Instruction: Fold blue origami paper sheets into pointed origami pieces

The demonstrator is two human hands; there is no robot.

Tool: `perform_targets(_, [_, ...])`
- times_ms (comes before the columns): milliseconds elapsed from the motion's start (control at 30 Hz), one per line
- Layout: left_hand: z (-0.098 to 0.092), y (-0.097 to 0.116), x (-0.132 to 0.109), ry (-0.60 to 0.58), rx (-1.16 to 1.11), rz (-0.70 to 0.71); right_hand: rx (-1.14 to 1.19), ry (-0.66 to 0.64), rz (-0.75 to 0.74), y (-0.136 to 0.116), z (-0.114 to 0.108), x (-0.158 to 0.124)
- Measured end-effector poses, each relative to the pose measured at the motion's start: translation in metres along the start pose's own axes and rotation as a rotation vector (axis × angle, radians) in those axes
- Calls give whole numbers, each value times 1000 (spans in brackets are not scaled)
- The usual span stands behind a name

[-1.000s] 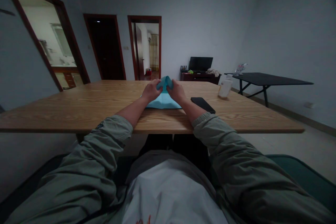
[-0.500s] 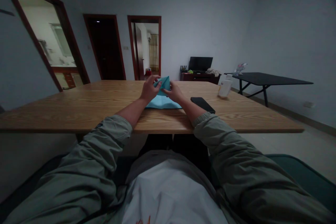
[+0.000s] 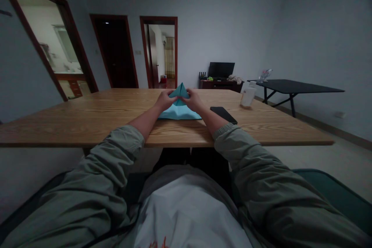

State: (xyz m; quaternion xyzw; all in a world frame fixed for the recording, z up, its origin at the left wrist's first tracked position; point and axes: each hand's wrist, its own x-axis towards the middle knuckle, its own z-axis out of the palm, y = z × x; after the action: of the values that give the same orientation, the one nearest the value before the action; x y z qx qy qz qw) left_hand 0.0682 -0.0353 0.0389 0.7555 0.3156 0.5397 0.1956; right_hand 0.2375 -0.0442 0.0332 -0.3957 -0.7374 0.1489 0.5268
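Between my two hands is a folded piece of blue paper [image 3: 180, 91], its point upward and a crease running down its middle. My left hand [image 3: 165, 100] grips its left side, thumb at the front. On the right side, my right hand [image 3: 194, 100] pinches it the same way, and the thumbs come close together at the lower middle. Fingers behind the paper are partly hidden. Below the hands, a light blue sheet [image 3: 180, 113] lies creased on the wooden table [image 3: 116, 118], apart from the folded piece.
To the right of the sheet lies a flat black object [image 3: 223, 115], perhaps a phone. Farther right stands a white bottle [image 3: 248, 95]. Beyond the table are a black folding table [image 3: 296, 86] and a low cabinet with a screen [image 3: 221, 70].
The folded paper has turned from a tilted, sideways pose to point straight up. My left hand has lowered slightly, and both thumbs have moved to the paper's lower front.
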Motion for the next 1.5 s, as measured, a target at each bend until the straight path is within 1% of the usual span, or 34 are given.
perform_targets(100, [3,2,-1,8,237,84,-265,5,-107,-1,3,-3])
perform_targets(167, [7,3,-1,12,386,107,-344,4,-115,-2,5,-6])
perform_targets(233, [11,4,-2,17,485,139,-396,17,-103,-2,5,-8])
perform_targets(367, [17,5,-4,18,535,194,-494,69,-50,-6,1,-7])
perform_targets(500, [18,7,-6,50,576,187,-572,93,44,-10,-3,-7])
perform_targets(567, [15,7,-6,88,598,173,-603,107,83,-11,-4,-7])
perform_targets(700, [3,3,-3,211,602,139,-662,159,130,-12,-6,-6])
perform_targets(800, [-8,-7,4,216,547,121,-650,169,114,-11,-9,-5])
perform_targets(900, [-19,-18,12,211,413,86,-623,162,135,-7,-13,-4])
perform_targets(967, [-26,-24,17,240,234,-24,-581,143,144,-2,-14,-2])
perform_targets(1067, [-38,-27,20,300,-99,-207,-496,78,136,6,-14,0])
perform_targets(1100, [-41,-27,21,308,-194,-238,-472,52,133,7,-13,1])
perform_targets(1167, [-46,-26,21,285,-346,-252,-438,16,120,8,-11,2])
perform_targets(1233, [-45,-26,20,229,-450,-253,-410,7,87,7,-8,3])
perform_targets(1300, [-39,-26,16,161,-477,-287,-385,10,54,4,-7,2])
perform_targets(1400, [-25,-23,9,53,-396,-359,-360,10,27,1,-6,1])
perform_targets(1500, [-14,-18,3,5,-352,-361,-375,32,13,-1,-7,0])
